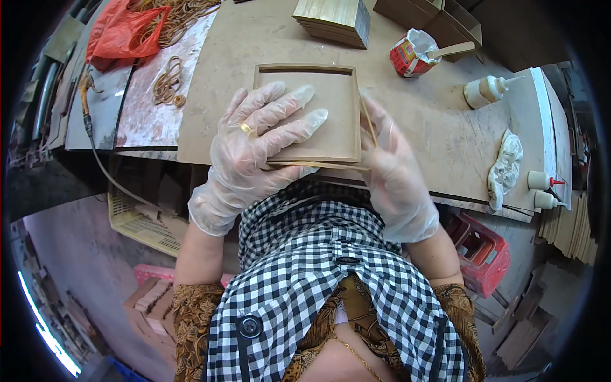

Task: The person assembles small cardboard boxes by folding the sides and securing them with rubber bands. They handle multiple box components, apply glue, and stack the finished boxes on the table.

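A shallow wooden box (pixel 337 121) with a raised rim lies at the table's near edge. My left hand (pixel 254 130), in a clear plastic glove, rests on its inner panel with fingers spread, its thumb along the near rim. A tan rubber band (pixel 368 121) runs stretched along the near side of the box and up by its right side. My right hand (pixel 398 172), gloved too and slightly blurred, pinches the band at the near right corner; its fingertips are partly hidden behind the band and box.
More rubber bands (pixel 168 83) and a red plastic bag (pixel 124 32) lie at the left. Stacked wooden panels (pixel 334 19), a red tub (pixel 410 56) with a stick, a glue bottle (pixel 485 91), a crumpled white cloth (pixel 506 167) and small white bottles (pixel 541 181) stand around the table.
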Demonstrator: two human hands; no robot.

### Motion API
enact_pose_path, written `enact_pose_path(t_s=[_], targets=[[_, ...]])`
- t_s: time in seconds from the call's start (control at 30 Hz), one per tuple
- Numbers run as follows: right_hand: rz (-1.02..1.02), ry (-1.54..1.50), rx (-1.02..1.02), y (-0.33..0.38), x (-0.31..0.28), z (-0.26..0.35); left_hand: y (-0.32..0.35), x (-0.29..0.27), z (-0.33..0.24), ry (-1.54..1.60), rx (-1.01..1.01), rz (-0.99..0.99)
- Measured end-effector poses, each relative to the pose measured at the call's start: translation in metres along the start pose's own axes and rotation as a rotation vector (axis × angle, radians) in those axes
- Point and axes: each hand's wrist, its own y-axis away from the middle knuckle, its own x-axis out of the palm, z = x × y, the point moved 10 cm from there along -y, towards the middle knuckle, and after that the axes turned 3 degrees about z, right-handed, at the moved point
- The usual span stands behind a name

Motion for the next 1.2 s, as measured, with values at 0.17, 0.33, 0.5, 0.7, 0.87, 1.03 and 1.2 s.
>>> enact_pose_path(t_s=[0.17, 0.33, 0.5, 0.7, 0.87, 1.03, 1.2], targets=[[-0.075, 0.272, -0.059, -0.007, -0.026, -0.017, 0.004, 0.004, 0.004, 0.012, 0.062, -0.008], [-0.127, 0.264, 0.000, -0.012, -0.034, -0.013, 0.008, 0.000, 0.014, 0.360, -0.011, -0.004], [-0.110, 0.319, 0.000, -0.016, -0.034, -0.015, 0.033, 0.030, 0.030, 1.028, -0.312, -0.181], [-0.108, 0.127, -0.031, -0.027, -0.048, -0.026, 0.053, 0.051, 0.040, 1.028, -0.196, -0.232], [-0.195, 0.426, -0.027, -0.042, -0.052, -0.012, 0.051, 0.047, 0.030, 0.878, -0.251, -0.160], [-0.121, 0.749, -0.430, -0.064, -0.043, 0.030, 0.053, 0.061, 0.031, 0.924, -0.285, -0.195], [0.269, 0.051, -0.327, -0.075, -0.002, 0.027, 0.039, 0.053, 0.022, 1.245, -0.213, -0.262]])
